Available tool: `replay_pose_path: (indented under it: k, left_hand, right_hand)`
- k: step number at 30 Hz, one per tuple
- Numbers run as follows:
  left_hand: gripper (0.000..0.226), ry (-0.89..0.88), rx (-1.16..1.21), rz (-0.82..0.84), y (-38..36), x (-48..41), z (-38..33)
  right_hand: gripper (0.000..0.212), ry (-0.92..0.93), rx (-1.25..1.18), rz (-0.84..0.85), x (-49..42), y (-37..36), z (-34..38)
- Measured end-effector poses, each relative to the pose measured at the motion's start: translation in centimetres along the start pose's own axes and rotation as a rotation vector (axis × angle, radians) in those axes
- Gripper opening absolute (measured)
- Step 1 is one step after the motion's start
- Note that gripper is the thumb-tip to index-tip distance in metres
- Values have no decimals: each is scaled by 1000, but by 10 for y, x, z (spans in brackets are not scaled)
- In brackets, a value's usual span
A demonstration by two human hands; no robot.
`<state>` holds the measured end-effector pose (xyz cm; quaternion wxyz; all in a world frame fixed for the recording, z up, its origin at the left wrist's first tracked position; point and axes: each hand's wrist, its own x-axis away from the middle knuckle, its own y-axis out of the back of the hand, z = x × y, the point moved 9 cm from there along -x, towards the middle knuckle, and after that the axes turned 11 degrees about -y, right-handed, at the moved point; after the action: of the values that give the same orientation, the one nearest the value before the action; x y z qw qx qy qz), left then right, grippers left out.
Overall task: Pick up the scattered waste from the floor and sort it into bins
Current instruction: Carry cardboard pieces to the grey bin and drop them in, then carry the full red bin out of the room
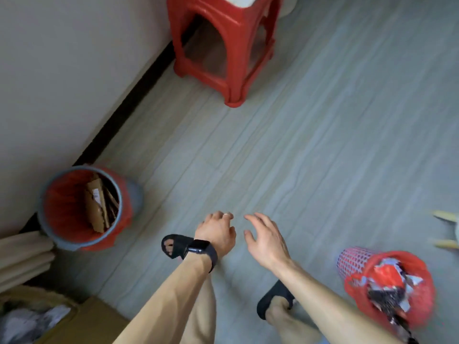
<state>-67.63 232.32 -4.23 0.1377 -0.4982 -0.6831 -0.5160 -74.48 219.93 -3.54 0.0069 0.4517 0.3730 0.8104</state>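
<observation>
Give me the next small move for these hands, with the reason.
Probably turn right toward the blurred pale thing at the frame's edge and check whether it is waste. Both the left hand and right hand hang open and empty, and the floor between the grey bin and red mesh bin shows no litter.

A grey bin (pixel 136 194) with a red liner (pixel 62 207) stands upright by the wall at the left, with brown cardboard pieces (pixel 98 204) on edge inside it. At the right, a red mesh bin (pixel 352 260), also red-lined, holds crumpled wrappers (pixel 387 286).
</observation>
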Motion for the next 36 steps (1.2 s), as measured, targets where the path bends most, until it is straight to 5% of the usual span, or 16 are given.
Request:
replay_pose_path:
  k: [11, 20, 24, 30, 36]
  left_hand:
    - [46, -361, -364, 388, -171, -29, -317]
    - [53, -531, -601, 472, -296, -74, -436]
    - [64, -534, -708, 463, -348, -120, -456]
    - [73, -554, -886, 472, -397, -182, -459]
    - [71, -350, -775, 404, -352, -214, -442]
  right_hand:
    - [39, -610, -387, -236, 106, 100, -414]
    - [36, -1120, -789, -414, 162, 77, -660]
    - [65, -1256, -1005, -186, 136, 26, -718]
    - [20, -1275, -1247, -132, 95, -16, -742]
    - [29, -1156, -1130, -88, 64, -4, -701]
